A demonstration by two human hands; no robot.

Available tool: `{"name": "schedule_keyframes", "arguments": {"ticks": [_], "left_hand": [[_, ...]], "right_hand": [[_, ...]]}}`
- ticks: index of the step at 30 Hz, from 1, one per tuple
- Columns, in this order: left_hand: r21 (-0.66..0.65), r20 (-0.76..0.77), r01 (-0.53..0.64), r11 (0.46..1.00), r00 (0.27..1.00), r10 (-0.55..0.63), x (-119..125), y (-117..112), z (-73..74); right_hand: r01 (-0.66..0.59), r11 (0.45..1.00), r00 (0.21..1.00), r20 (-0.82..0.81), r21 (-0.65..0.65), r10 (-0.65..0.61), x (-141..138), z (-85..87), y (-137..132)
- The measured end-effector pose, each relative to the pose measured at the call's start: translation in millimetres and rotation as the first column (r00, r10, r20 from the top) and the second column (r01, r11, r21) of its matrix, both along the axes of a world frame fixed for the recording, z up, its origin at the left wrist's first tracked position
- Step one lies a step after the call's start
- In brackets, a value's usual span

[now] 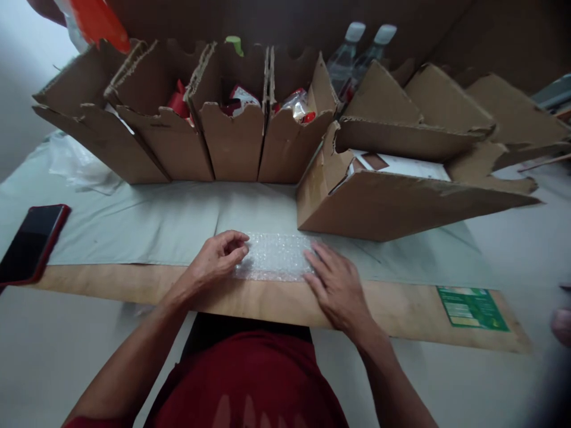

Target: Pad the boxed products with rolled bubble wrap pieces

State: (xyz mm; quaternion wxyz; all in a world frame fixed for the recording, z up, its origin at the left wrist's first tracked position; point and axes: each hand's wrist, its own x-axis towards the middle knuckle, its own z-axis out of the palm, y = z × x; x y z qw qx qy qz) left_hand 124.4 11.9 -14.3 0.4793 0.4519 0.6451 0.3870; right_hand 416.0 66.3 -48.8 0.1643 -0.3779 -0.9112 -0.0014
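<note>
Bubble wrap (276, 257) at twelve o'clock, my left hand (219, 257) at its nine o'clock edge, whether pinching I cannot tell, my right hand (338, 284) touching its three o'clock end, fingers apart

wooden table (401, 306) under pale green cloth (169, 220); whitish floor (44, 356); pale wall (18, 101) at left; dim light.

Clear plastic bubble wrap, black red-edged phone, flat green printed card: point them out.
Clear plastic bubble wrap (277, 255): head view, middle of its upper surface.
Black red-edged phone (33, 244): head view, middle of its screen.
Flat green printed card (473, 308): head view, middle of its face.
</note>
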Motion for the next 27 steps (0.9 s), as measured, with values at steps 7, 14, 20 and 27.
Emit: {"name": "schedule_keyframes", "arguments": {"ticks": [7, 14, 20, 27], "left_hand": [[0.182, -0.395, 0.106, 0.978, 0.918, -0.026, 1, -4, 6.3], [0.138, -0.851, 0.153, 0.979, 0.525, 0.038, -13, 0, -3.2], [0.225, -0.827, 0.198, 0.954, 0.557, 0.080, -7, -2, -14.2], [0.071, -0.693, 0.123, 0.990, 0.720, -0.040, -14, -3, -2.0]], "right_hand": [[0.176, 0.981, 0.982, -0.080, 0.078, -0.169, 30, 18.9, 14], [0.237, 0.971, 0.971, -0.009, 0.030, -0.237, -23, 7.4, 24], [0.174, 0.971, 0.940, -0.265, -0.165, -0.213, -9, 8.8, 0], [0.110, 0.826, 0.867, -0.354, -0.553, -0.352, -6, 24.1, -29]]}}
